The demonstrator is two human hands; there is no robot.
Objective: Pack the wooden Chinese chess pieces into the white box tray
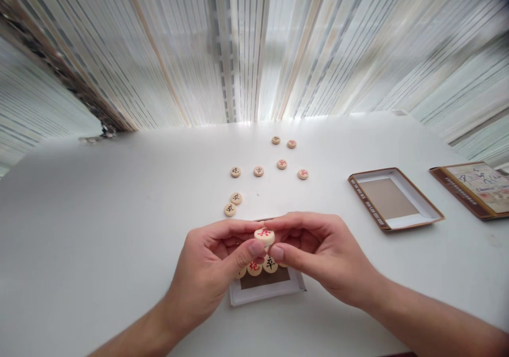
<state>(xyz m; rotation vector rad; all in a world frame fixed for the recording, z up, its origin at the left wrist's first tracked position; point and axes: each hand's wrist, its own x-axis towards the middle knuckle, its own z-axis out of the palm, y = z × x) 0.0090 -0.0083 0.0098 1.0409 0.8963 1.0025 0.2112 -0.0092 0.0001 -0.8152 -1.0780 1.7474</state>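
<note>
Between the fingertips of my left hand [217, 253] and my right hand [314, 253] is a round wooden Chinese chess piece [264, 235] with a red character facing up. Both hands are closed in a pinch on it, thumbs near me and fingers behind. Directly below it lies a shallow cardboard box [264, 295] with a white rim and brown bottom. Inside sit several chess pieces, among them a red-marked piece [254, 268] and a black-marked piece [270, 263]. My hands hide the far part of the box.
Beyond my hands, several loose chess pieces lie on the white table [119, 224], including two touching black-marked ones [236, 198]. To the right are an open box lid [413, 223] and a printed box [477, 187]. A striped curtain [254, 44] hangs behind the table.
</note>
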